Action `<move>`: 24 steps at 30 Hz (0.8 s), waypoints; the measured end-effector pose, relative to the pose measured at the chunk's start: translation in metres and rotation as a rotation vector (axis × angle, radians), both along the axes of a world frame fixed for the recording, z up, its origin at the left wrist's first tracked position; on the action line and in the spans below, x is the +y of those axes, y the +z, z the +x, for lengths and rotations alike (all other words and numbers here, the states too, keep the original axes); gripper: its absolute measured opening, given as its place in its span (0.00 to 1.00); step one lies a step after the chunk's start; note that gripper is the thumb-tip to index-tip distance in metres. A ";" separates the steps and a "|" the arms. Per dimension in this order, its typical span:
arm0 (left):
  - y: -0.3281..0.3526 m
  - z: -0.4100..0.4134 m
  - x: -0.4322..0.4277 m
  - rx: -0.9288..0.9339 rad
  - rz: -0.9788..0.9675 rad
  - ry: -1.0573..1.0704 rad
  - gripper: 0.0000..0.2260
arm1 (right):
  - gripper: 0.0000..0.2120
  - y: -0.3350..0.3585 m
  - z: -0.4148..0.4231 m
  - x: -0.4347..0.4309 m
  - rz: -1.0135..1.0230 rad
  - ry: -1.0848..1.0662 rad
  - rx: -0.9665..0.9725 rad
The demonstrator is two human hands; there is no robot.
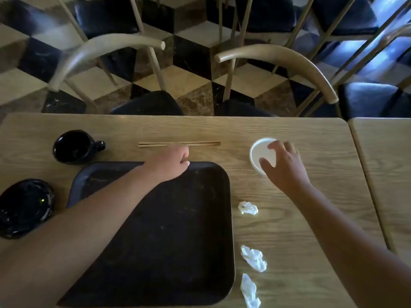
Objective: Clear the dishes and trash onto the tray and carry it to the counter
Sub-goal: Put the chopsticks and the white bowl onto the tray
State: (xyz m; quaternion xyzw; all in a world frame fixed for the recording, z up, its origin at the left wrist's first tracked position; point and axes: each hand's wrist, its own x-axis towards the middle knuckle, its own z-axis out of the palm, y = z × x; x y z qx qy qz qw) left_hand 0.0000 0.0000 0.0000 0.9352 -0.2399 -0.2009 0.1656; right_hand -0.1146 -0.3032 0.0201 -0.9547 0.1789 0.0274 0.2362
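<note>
A dark empty tray (169,230) lies on the wooden table in front of me. My left hand (171,161) reaches over its far edge, fingers curled down at a pair of wooden chopsticks (200,143) lying crosswise; whether it grips them is hidden. My right hand (282,163) spreads over a small white bowl (260,152) right of the tray, thumb and fingers on its rim. A black mug (75,146) and a black plate (24,207) sit left of the tray. Three crumpled white napkins (248,207) (254,257) (250,291) lie along the tray's right side.
The table (311,134) ends just beyond the chopsticks, with two wooden chairs (278,56) tucked in at the far side. A second table (384,156) adjoins on the right. More chairs stand on the checkered floor beyond.
</note>
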 end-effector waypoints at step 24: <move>-0.044 0.075 -0.007 -0.119 0.104 -0.153 0.05 | 0.53 -0.033 0.035 -0.004 -0.175 0.053 0.293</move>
